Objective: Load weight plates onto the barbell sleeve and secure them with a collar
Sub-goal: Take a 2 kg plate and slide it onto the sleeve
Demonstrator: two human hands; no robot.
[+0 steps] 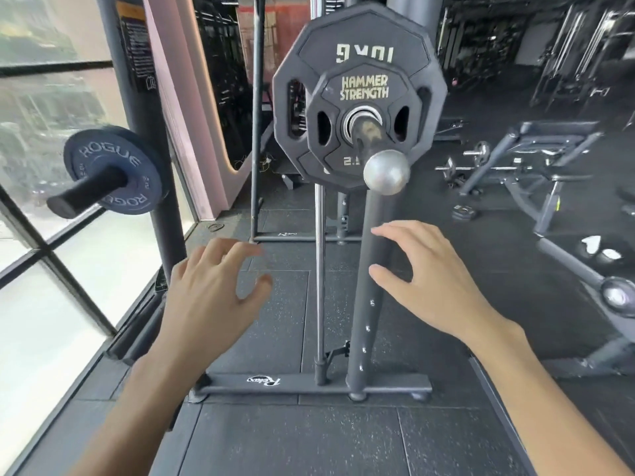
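Hovering left hand point(209, 286) and right hand point(422, 276), spread and empty, below the sleeve point(369, 135) at upper centre.
No collar showing; small plate point(364, 87) and big plate point(360, 39) are sitting unsecured, probably risking sliding off on any tilt.

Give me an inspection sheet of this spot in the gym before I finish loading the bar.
Surface: dark rubber floor, with the rack base standing on it.
Job's things: big plate and small plate both on the sleeve, small one in front; no collar seen.
Clutter: small dark object on the floor near the bench.
Hands: left hand and right hand open, below the plates, holding nothing.
Cables: what looks like thin wires by the far wall.
Surroundings: window at left, blue plate on a storage peg.
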